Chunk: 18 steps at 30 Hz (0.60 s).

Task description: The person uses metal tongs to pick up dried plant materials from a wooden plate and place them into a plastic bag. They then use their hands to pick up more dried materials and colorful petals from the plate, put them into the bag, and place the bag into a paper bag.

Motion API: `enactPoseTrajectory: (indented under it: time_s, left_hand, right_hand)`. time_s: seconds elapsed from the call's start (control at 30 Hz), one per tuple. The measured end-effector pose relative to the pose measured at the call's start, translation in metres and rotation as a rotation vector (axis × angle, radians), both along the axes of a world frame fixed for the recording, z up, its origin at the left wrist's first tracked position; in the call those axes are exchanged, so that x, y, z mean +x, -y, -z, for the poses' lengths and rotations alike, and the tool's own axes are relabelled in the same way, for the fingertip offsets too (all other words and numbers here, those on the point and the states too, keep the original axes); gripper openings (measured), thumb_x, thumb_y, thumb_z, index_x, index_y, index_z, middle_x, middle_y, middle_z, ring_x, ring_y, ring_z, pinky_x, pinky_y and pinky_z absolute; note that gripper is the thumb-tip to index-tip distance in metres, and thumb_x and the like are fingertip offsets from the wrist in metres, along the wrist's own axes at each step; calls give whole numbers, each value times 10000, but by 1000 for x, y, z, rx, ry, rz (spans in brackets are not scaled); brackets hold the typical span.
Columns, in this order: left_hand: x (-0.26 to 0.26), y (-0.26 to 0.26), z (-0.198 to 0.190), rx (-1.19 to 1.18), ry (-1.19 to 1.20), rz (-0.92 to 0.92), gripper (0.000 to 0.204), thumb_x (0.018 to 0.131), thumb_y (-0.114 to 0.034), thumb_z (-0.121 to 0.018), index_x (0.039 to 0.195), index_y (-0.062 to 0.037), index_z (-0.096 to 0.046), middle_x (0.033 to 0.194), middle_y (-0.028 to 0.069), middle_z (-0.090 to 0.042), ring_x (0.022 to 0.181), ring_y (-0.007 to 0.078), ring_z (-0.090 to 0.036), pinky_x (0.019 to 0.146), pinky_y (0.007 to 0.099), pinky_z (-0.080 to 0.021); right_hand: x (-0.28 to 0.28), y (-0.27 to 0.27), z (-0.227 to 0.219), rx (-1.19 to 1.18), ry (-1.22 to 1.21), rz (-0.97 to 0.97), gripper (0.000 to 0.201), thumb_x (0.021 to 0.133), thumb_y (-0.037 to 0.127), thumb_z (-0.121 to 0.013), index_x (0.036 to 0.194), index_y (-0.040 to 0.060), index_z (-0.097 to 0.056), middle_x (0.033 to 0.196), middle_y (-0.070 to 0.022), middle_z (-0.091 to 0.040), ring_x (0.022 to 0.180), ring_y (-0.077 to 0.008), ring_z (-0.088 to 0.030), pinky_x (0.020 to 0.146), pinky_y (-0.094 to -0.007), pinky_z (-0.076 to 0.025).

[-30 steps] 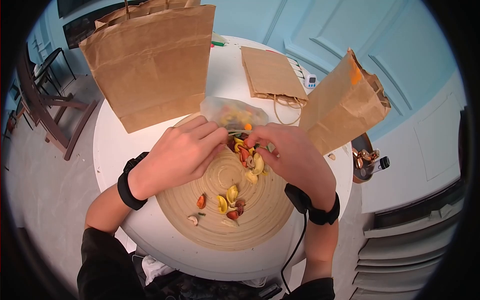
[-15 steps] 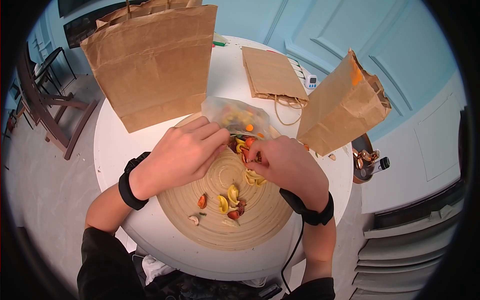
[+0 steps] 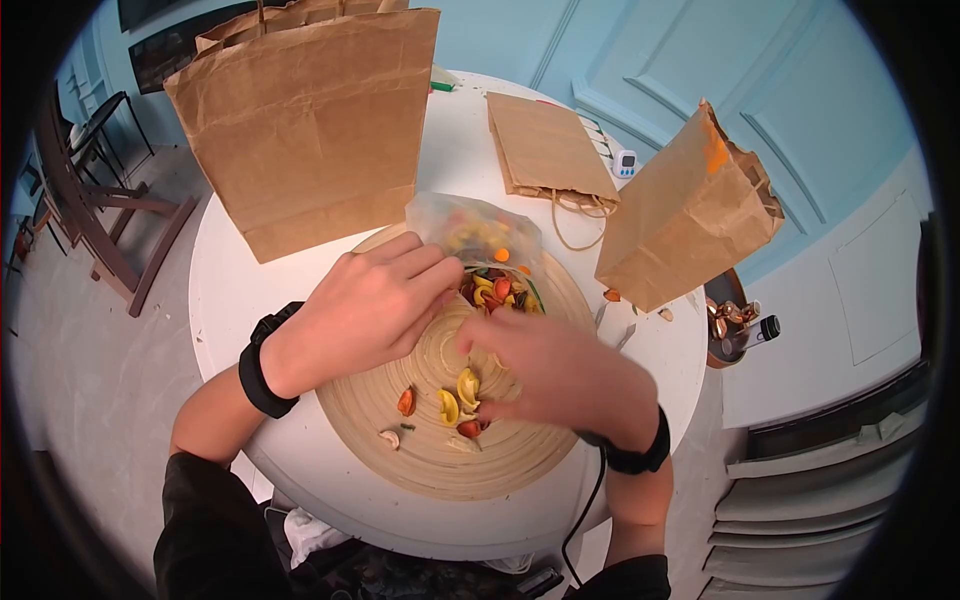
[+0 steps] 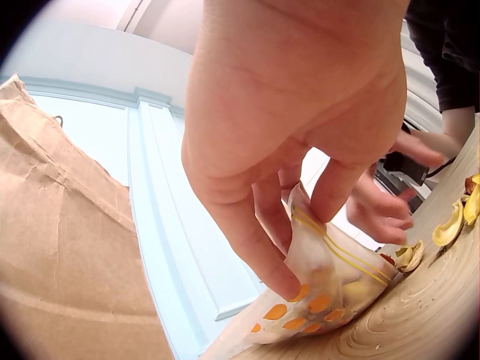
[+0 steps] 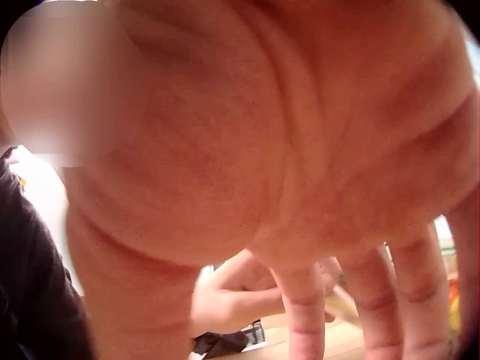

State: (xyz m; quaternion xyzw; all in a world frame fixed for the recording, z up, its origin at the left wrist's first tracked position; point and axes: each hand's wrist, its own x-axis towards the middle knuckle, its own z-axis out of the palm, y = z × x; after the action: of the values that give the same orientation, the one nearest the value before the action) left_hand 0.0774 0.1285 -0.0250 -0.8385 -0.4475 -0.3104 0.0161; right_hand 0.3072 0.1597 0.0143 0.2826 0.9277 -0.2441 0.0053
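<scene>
My left hand (image 3: 375, 305) pinches the mouth of a frosted zip bag (image 3: 470, 225) between thumb and fingers. In the left wrist view the bag (image 4: 330, 285) has a yellow zip line and orange leaf-like prints. Dried red and yellow potpourri-like pieces (image 3: 502, 288) show at its opening. My right hand (image 3: 560, 370), blurred, hovers over the round wooden board (image 3: 370, 460) with fingers spread. In the right wrist view its palm (image 5: 210, 150) faces the camera, fingers extended. Yellow curled pieces (image 3: 468, 388) and red pieces (image 3: 406, 402) lie on the board near its fingertips.
A large paper bag (image 3: 310, 140) stands at the back left of the white table (image 3: 230, 300). Another paper bag (image 3: 690, 220) leans at the right. A flattened paper bag (image 3: 550, 145) and a small white timer (image 3: 624, 163) lie at the back.
My right hand has come away from the bag's mouth, toward me, with its fingers spreading over the loose pieces. The left hand keeps its hold on the bag.
</scene>
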Motion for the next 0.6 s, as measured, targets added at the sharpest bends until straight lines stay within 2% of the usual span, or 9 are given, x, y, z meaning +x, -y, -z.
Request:
enactPoseTrajectory:
  time_s: [0.03,0.17,0.27,0.37,0.6]
  left_hand:
    - [0,0,1,4,1,0,108,927,-110,-678,943,-58,-584,872,78,-588,867,289,-607,659,402,-517]
    - [0,0,0,-1,6,1,107,927,-110,-676,943,-59,-584,872,78,-588,865,290,-607,656,402,-514]
    - [0,1,0,-4,12,5,107,926,-111,-677,942,-58,-585,872,78,-590,864,290,-608,655,402,-513]
    - [0,0,1,-7,12,1,106,924,-110,-677,941,-57,-586,873,77,-592,864,289,-609,655,401,-513]
    - [0,0,1,4,9,4,106,931,-118,-674,940,-59,-587,870,76,-593,863,286,-610,652,401,-514]
  right_hand:
    - [2,8,4,-29,8,-79,538,778,138,-832,1229,120,-540,1055,-122,-589,946,-347,-661,733,-439,-521]
    - [-8,30,16,-51,67,-110,585,751,98,-812,1264,126,-531,1131,-139,-513,990,-365,-639,838,-427,-522]
    - [-16,30,22,-114,92,-110,542,757,78,-796,1238,127,-551,1082,-140,-512,957,-373,-639,832,-437,-514]
    - [-19,25,23,-216,81,-197,460,769,42,-754,1177,123,-558,1047,-144,-509,919,-371,-630,793,-446,-494]
    - [-22,23,36,-176,27,-199,219,776,-1,-674,896,78,-508,940,-139,-505,841,-365,-588,733,-449,-444]
